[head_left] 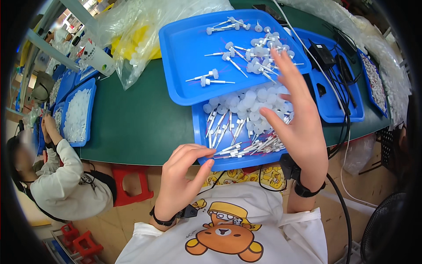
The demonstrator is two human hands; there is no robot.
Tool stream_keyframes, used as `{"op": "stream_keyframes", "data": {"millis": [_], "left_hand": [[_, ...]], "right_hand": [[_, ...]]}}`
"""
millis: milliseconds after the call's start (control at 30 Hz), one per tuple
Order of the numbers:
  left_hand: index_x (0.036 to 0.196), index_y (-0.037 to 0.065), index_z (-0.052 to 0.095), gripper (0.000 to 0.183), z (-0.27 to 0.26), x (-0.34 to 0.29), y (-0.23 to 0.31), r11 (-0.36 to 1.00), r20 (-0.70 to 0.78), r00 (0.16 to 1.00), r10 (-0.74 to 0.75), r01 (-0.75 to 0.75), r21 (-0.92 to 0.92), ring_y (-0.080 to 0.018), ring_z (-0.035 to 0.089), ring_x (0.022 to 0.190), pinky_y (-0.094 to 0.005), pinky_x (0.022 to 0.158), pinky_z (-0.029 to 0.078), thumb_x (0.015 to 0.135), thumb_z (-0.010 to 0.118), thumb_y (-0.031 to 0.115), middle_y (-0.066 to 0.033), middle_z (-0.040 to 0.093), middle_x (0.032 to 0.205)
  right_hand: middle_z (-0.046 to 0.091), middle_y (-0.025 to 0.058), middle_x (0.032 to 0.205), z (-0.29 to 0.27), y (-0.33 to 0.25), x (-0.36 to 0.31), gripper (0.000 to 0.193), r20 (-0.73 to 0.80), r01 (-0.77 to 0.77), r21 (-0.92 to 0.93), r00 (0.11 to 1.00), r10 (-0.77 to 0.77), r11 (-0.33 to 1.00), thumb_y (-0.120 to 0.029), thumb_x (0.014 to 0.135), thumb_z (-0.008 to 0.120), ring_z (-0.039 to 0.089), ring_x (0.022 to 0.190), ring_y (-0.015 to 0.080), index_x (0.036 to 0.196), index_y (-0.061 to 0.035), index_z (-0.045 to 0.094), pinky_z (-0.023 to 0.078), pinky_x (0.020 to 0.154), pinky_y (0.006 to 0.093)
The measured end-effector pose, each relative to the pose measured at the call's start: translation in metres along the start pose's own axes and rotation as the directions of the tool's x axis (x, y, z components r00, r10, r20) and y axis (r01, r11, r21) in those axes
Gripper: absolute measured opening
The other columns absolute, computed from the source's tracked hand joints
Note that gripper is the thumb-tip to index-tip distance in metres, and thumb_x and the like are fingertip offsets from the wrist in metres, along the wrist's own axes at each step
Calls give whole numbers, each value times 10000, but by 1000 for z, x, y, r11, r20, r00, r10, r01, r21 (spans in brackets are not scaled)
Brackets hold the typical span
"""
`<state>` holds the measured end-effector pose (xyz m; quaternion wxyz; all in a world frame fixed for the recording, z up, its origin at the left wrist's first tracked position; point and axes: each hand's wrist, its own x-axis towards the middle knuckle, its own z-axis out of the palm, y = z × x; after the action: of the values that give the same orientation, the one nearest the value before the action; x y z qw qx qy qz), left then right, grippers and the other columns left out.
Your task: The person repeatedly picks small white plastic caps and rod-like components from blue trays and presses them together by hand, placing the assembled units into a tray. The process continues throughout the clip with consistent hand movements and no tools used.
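Observation:
My right hand (299, 116) hovers over the two stacked blue trays, fingers stretched out and thumb apart, with nothing visible in it. Beneath it, the lower blue tray (200, 132) holds a heap of round translucent white caps (250, 103) and many thin white sticks with red wires (222, 132). At that tray's front left edge is my left hand (184, 171), thumb and fingers apart. Its fingertips are close to the sticks; whether they touch cannot be told. In the upper blue tray (184, 66) lie sticks with caps fitted on them (235, 61), mostly toward the right.
On the right, another blue tray (329, 112) carries a black adapter (321, 55) and cables. Plastic bags (132, 48) and a white cup (99, 59) stand behind. A co-worker (61, 171) sits at the left by trays of white parts (78, 116) on the green table (127, 119).

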<state>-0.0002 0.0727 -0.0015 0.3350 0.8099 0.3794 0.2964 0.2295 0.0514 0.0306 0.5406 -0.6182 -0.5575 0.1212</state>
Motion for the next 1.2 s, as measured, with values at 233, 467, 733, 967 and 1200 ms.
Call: {"op": "stream_keyframes", "data": {"millis": [233, 467, 733, 967, 1200], "left_hand": [[956, 27, 684, 137, -2, 8, -12, 996, -42, 999, -1, 4, 85, -266, 617, 845, -357, 780, 461, 819, 690, 28, -103, 662, 879], [960, 42, 676, 140, 9, 23, -14, 969, -65, 995, 69, -51, 241, -252, 544, 794, -365, 762, 418, 820, 684, 31, -79, 590, 834], [959, 81, 703, 160, 15, 20, -18, 961, -91, 996, -1, 26, 276, -198, 487, 697, -327, 651, 405, 814, 673, 19, -50, 470, 733], [966, 68, 677, 145, 17, 18, -18, 961, -63, 997, -37, 53, 270, -244, 520, 775, -367, 747, 393, 828, 658, 27, -70, 483, 798], [1002, 63, 686, 224, 20, 22, -9, 983, -123, 988, 89, -68, 168, -224, 579, 814, -349, 769, 418, 785, 698, 10, -61, 598, 884]], "right_hand": [[605, 116, 1010, 8, 12, -50, 231, 221, 109, -389, 975, -22, 915, 18, 774, 630, 549, 953, 298, 1004, -7, 642, 420, 826, 400], [552, 101, 884, 32, 14, -55, 205, 367, 231, -426, 928, -66, 875, 9, 707, 595, 523, 904, 275, 905, -2, 647, 402, 816, 363], [537, 115, 908, 52, 26, -48, 241, 391, 322, -473, 911, -133, 820, -13, 690, 626, 529, 918, 266, 928, 6, 657, 439, 819, 358], [536, 108, 921, 50, 29, -42, 233, 471, 372, -364, 864, -176, 854, -18, 692, 626, 544, 923, 266, 924, -5, 649, 474, 795, 357], [596, 104, 948, 49, 28, -41, 222, 335, 426, -110, 867, -370, 898, 1, 728, 662, 565, 922, 271, 946, -14, 626, 467, 780, 384]]}}
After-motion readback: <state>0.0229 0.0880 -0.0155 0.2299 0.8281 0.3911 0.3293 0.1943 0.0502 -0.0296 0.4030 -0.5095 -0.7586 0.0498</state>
